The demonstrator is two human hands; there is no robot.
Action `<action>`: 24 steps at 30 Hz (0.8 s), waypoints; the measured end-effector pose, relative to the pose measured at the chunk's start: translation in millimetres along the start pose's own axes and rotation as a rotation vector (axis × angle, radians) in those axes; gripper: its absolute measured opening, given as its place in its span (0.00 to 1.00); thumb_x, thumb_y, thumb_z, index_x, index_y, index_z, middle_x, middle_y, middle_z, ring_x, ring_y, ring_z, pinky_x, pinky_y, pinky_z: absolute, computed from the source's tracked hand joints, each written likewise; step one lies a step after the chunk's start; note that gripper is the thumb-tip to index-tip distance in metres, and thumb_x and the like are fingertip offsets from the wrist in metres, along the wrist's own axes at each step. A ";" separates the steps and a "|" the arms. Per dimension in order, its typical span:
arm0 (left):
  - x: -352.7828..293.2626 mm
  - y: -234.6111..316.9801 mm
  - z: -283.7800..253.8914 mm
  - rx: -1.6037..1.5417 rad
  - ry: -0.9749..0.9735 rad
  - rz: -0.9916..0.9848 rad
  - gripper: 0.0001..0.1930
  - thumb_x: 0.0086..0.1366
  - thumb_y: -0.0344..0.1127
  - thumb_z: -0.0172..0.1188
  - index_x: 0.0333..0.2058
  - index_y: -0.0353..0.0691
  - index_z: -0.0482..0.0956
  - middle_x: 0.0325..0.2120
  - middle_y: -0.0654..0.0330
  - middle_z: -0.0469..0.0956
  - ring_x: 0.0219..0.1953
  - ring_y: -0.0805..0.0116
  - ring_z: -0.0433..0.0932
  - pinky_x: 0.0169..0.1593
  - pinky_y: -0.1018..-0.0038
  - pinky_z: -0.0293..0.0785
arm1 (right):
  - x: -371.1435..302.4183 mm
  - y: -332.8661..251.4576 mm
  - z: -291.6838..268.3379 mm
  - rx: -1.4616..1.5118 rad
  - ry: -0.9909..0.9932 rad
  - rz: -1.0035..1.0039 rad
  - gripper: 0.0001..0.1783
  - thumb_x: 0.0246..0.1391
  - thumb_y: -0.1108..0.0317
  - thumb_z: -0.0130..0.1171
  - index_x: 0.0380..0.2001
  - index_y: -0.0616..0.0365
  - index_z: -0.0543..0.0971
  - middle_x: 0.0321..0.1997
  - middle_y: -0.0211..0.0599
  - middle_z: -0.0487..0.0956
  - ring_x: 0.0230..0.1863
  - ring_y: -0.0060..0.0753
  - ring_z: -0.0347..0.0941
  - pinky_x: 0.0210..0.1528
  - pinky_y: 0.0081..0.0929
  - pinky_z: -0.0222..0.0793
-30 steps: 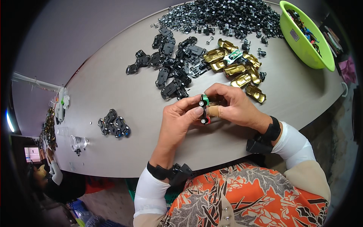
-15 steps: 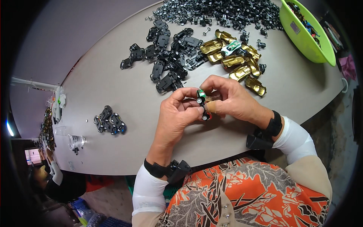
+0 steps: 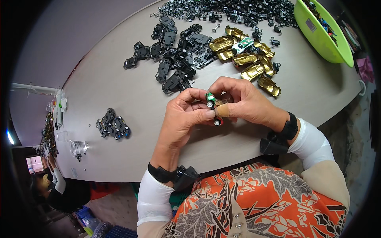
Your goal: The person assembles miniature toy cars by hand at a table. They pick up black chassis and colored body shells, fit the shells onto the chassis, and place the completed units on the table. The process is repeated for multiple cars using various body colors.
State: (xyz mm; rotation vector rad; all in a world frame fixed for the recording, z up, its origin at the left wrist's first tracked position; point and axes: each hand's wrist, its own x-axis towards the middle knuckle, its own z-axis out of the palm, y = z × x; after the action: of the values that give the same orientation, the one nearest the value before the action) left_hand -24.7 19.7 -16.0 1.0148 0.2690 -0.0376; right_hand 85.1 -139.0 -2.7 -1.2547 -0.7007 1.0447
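Between both hands is a small green and red toy car (image 3: pixel 210 100) turned on its side, two of its wheels showing. My left hand (image 3: pixel 184 113) pinches it from the left with thumb and fingers. From the right, my right hand (image 3: pixel 240 101) presses on it, a tan bandage round the thumb; part of the car is hidden behind the fingers. Just beyond the hands lies a pile of gold toy car bodies (image 3: pixel 252 72), with one white and green car body (image 3: pixel 243 45) on it. Black toy car chassis (image 3: pixel 170 37) are heaped to their left.
A mound of small wheel axles (image 3: pixel 222 11) covers the far edge. At far right stands a lime green basin (image 3: pixel 317 37) of colourful toys. Several dark toy cars (image 3: pixel 113 124) sit at left, near a clear plastic cup (image 3: pixel 78 148). Another person (image 3: pixel 59 182) works at the far left.
Both hands stay on the toy car with almost the same grip. The table and its piles appear shifted slightly up and left in the view.
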 end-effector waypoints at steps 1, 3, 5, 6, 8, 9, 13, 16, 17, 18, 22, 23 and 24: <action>0.2 -1.5 -1.5 -0.017 -0.017 0.013 0.19 0.49 0.20 0.62 0.41 0.31 0.71 0.33 0.57 0.75 0.34 0.69 0.78 0.34 0.75 0.80 | -0.6 -1.8 -0.4 -0.003 -0.011 0.036 0.16 0.47 0.70 0.62 0.40 0.60 0.72 0.30 0.25 0.73 0.27 0.10 0.67 0.25 0.11 0.63; -0.3 -0.5 -0.4 0.020 0.004 0.007 0.18 0.49 0.21 0.62 0.41 0.32 0.71 0.33 0.57 0.75 0.33 0.70 0.78 0.35 0.74 0.80 | -1.4 -2.4 -2.3 -0.005 -0.011 0.031 0.16 0.47 0.70 0.62 0.40 0.60 0.72 0.31 0.26 0.73 0.28 0.11 0.67 0.27 0.11 0.65; 0.7 -0.7 0.9 0.017 0.008 0.015 0.17 0.50 0.22 0.63 0.40 0.33 0.71 0.33 0.57 0.75 0.32 0.70 0.77 0.35 0.73 0.80 | -1.3 -0.1 -3.2 0.025 -0.002 -0.030 0.16 0.47 0.72 0.62 0.40 0.61 0.72 0.31 0.27 0.74 0.28 0.12 0.68 0.28 0.12 0.65; 1.5 -1.6 1.2 -0.006 0.005 0.028 0.17 0.50 0.22 0.63 0.40 0.34 0.71 0.33 0.58 0.75 0.31 0.71 0.77 0.35 0.73 0.80 | 0.9 5.2 -2.0 0.054 0.003 -0.088 0.15 0.46 0.73 0.61 0.39 0.61 0.72 0.31 0.29 0.75 0.28 0.13 0.68 0.29 0.13 0.65; 1.9 -1.7 6.6 -0.075 0.002 0.032 0.17 0.50 0.23 0.63 0.40 0.35 0.71 0.32 0.58 0.75 0.30 0.72 0.77 0.34 0.74 0.79 | 1.7 10.6 -1.1 0.046 0.024 -0.151 0.14 0.46 0.74 0.61 0.38 0.62 0.72 0.30 0.29 0.75 0.29 0.13 0.68 0.30 0.14 0.65; 0.6 -1.2 12.4 -0.123 0.007 0.025 0.17 0.51 0.23 0.63 0.40 0.35 0.71 0.32 0.59 0.75 0.30 0.72 0.77 0.33 0.75 0.79 | 1.8 11.1 -0.4 0.009 0.035 -0.155 0.14 0.45 0.74 0.61 0.37 0.62 0.72 0.29 0.29 0.75 0.29 0.13 0.68 0.29 0.14 0.64; -1.0 -0.8 4.2 -0.065 -0.016 0.010 0.19 0.51 0.24 0.64 0.42 0.36 0.71 0.32 0.60 0.76 0.29 0.74 0.76 0.29 0.80 0.75 | 3.8 11.8 -9.6 -0.147 0.051 -0.194 0.12 0.46 0.78 0.60 0.36 0.62 0.72 0.34 0.27 0.72 0.33 0.14 0.68 0.36 0.14 0.66; -2.5 0.2 1.1 0.041 0.048 -0.009 0.16 0.50 0.24 0.64 0.39 0.35 0.73 0.29 0.61 0.76 0.27 0.76 0.75 0.27 0.82 0.72 | -0.9 -5.7 -19.5 -0.141 0.053 -0.035 0.04 0.49 0.74 0.55 0.30 0.62 0.72 0.33 0.28 0.70 0.24 0.13 0.66 0.24 0.13 0.62; -3.1 0.7 1.7 0.054 0.046 -0.015 0.15 0.50 0.24 0.64 0.38 0.34 0.73 0.27 0.61 0.76 0.26 0.76 0.75 0.26 0.83 0.71 | 0.0 -3.2 -21.8 -0.114 0.019 -0.058 0.04 0.50 0.73 0.54 0.28 0.62 0.72 0.32 0.28 0.70 0.23 0.13 0.65 0.22 0.12 0.61; -3.1 1.4 3.9 0.067 0.040 -0.024 0.14 0.50 0.24 0.64 0.36 0.34 0.74 0.26 0.62 0.76 0.25 0.77 0.74 0.25 0.84 0.70 | -0.7 -3.1 -21.5 -0.106 -0.014 -0.064 0.03 0.50 0.73 0.54 0.28 0.62 0.73 0.32 0.29 0.69 0.23 0.13 0.65 0.22 0.12 0.61; -2.7 0.3 5.9 0.082 0.034 -0.069 0.09 0.49 0.23 0.63 0.31 0.32 0.76 0.22 0.63 0.76 0.20 0.79 0.72 0.24 0.85 0.67 | -2.9 -3.7 -21.3 -0.153 -0.103 -0.085 0.04 0.51 0.74 0.53 0.26 0.63 0.73 0.31 0.29 0.69 0.23 0.13 0.64 0.23 0.12 0.61; -2.4 -0.1 7.1 0.094 0.040 -0.078 0.09 0.49 0.23 0.63 0.32 0.33 0.76 0.22 0.64 0.75 0.20 0.80 0.72 0.24 0.86 0.67 | -3.2 -3.7 -22.1 -0.185 -0.116 -0.091 0.04 0.51 0.74 0.53 0.26 0.63 0.73 0.31 0.29 0.69 0.23 0.13 0.64 0.23 0.12 0.61; -2.2 1.0 7.2 0.108 0.045 -0.086 0.09 0.49 0.23 0.63 0.32 0.33 0.76 0.22 0.64 0.75 0.20 0.80 0.71 0.23 0.86 0.66 | -2.5 -3.2 -22.0 -0.208 -0.116 -0.081 0.03 0.50 0.74 0.54 0.26 0.63 0.73 0.31 0.28 0.70 0.24 0.14 0.64 0.23 0.13 0.61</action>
State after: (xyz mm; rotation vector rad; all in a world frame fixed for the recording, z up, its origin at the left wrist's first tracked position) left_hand -25.2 13.9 -11.1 1.1115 0.3550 -0.1079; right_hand 104.4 -150.2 -4.0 -1.3394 -0.9615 1.0029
